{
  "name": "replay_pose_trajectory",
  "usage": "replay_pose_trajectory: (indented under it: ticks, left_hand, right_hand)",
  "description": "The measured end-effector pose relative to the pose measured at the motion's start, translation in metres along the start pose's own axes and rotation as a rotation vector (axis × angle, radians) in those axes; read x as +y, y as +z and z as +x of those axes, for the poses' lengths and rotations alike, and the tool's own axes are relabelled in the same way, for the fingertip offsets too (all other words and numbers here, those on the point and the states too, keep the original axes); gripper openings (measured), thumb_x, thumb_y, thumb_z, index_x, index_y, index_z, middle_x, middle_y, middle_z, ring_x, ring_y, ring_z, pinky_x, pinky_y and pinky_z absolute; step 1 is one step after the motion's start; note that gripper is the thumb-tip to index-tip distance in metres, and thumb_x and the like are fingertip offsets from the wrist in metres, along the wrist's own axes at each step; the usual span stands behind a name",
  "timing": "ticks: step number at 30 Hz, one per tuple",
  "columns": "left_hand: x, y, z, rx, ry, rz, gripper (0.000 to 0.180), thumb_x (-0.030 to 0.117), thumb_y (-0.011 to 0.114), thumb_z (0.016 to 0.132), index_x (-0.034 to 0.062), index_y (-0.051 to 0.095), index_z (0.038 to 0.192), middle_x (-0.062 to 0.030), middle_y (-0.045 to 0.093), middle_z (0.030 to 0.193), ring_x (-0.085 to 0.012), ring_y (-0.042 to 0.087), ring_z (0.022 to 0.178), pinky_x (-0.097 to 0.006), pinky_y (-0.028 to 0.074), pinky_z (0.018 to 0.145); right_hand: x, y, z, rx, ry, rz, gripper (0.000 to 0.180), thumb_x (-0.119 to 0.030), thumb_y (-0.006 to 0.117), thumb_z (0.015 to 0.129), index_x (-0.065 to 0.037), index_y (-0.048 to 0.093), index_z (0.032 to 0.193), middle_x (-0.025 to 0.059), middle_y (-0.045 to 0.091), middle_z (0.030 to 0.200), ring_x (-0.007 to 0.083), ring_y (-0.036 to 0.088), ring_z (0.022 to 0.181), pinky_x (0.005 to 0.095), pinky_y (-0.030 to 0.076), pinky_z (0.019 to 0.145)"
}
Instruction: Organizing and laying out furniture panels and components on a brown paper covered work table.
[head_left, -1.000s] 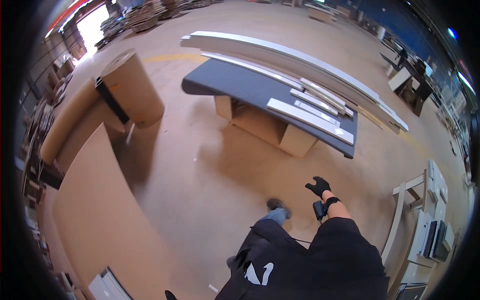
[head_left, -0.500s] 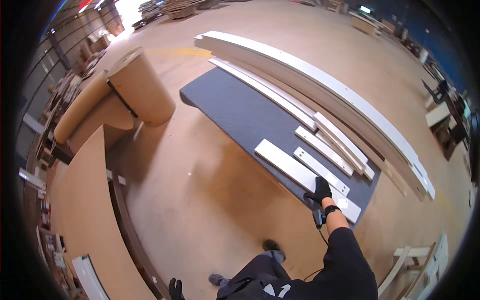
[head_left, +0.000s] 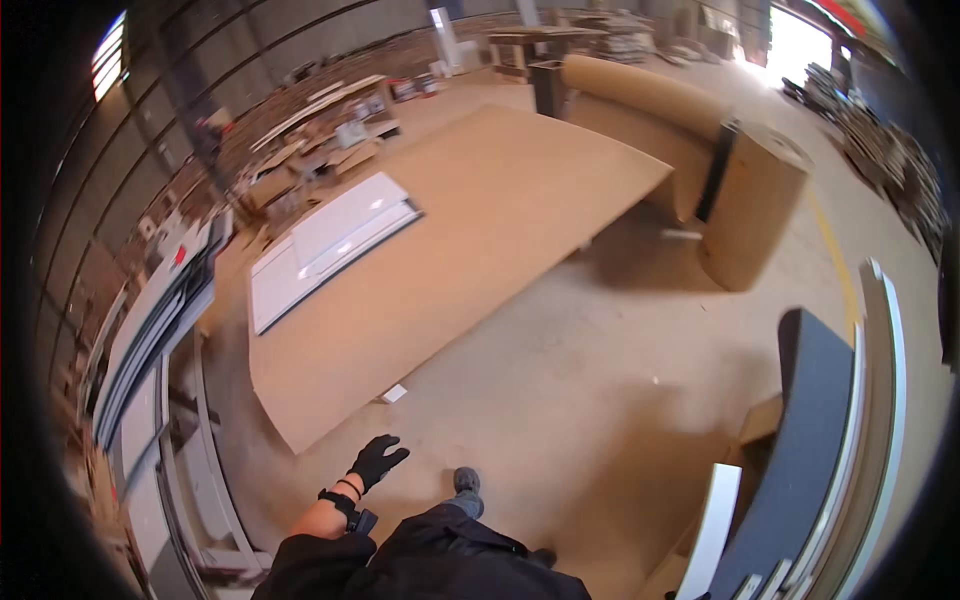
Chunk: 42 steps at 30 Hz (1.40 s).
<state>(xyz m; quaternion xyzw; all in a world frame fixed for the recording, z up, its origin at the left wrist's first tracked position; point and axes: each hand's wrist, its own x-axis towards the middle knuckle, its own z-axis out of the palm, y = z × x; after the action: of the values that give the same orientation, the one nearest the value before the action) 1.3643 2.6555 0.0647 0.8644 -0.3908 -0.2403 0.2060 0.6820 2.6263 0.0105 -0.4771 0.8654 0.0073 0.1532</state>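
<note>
My left hand (head_left: 378, 462) wears a black glove and a dark wrist strap. It hangs free at my side with fingers spread and holds nothing. It hovers over the bare concrete floor (head_left: 560, 400), close to the near corner of a large brown sheet board (head_left: 450, 240) lying flat. My right hand is out of the picture. A narrow white panel (head_left: 714, 528) stands at the lower right beside a dark grey panel (head_left: 805, 450); what supports the white panel is hidden.
White panels (head_left: 330, 240) lie on the brown board's left part. Big rolls of brown material (head_left: 740, 190) stand at the back right. Stacked boards and racks (head_left: 150, 330) line the left wall. My foot (head_left: 466, 482) is on the floor.
I have turned away from the dark table of white boards, which now sits at the right edge. My right hand has left the view and my left hand has come in.
</note>
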Motion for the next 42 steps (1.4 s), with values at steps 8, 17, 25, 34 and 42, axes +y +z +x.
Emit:
replay_pose_trajectory:
  ticks: [8,17,25,34,42]
  left_hand:
    - [-0.141,-0.051,0.074,0.205,-0.295,-0.278,0.059,0.046,0.065,0.075,0.0039,0.056,0.115,-0.0171,0.05,0.123,-0.028,0.046,0.117,-0.035,0.035,0.099]
    - [-0.172,-0.135,0.23,0.46,-0.305,-0.493,0.048,0.037,0.067,0.077,0.004,0.058,0.111,-0.0149,0.055,0.117,-0.027,0.051,0.111,-0.035,0.04,0.094]
    - [-0.219,-0.146,0.269,0.733,-0.687,-0.409,0.042,0.03,0.07,0.077,0.0019,0.06,0.106,-0.0146,0.058,0.112,-0.0259,0.052,0.109,-0.034,0.04,0.094]
    - [-0.158,-0.136,0.265,0.742,-1.069,-0.584,0.047,0.032,0.062,0.083,0.004,0.053,0.119,-0.0143,0.053,0.121,-0.0244,0.046,0.113,-0.035,0.038,0.096]
    - [-0.161,-0.143,0.345,0.707,-1.029,-0.482,0.041,0.022,0.068,0.079,0.0043,0.055,0.113,-0.0123,0.054,0.117,-0.026,0.05,0.111,-0.036,0.04,0.094]
  right_hand:
    - [-0.435,0.055,0.02,0.068,-1.217,0.177,0.09,-0.046,0.082,0.041,-0.002,0.045,0.11,0.0196,0.05,0.102,0.0368,0.045,0.096,0.0477,0.038,0.082]
    - [-0.98,0.101,-0.129,-0.222,-2.054,0.065,0.088,-0.05,0.079,0.049,-0.006,0.047,0.118,0.0181,0.051,0.107,0.0361,0.049,0.1,0.0466,0.04,0.086]
    - [-1.327,0.204,-0.264,-0.442,-2.259,-0.278,0.089,-0.048,0.077,0.051,-0.009,0.043,0.124,0.015,0.048,0.115,0.0326,0.045,0.108,0.0438,0.039,0.093]
    - [-1.433,0.295,-0.289,-0.629,-2.322,-0.328,0.094,-0.052,0.076,0.048,-0.007,0.043,0.124,0.0147,0.045,0.122,0.0319,0.041,0.114,0.0408,0.035,0.097]
    - [-1.465,0.31,-0.268,-0.634,-2.377,-0.285,0.094,-0.054,0.073,0.053,-0.006,0.041,0.127,0.0152,0.042,0.124,0.0332,0.038,0.118,0.0409,0.032,0.1]
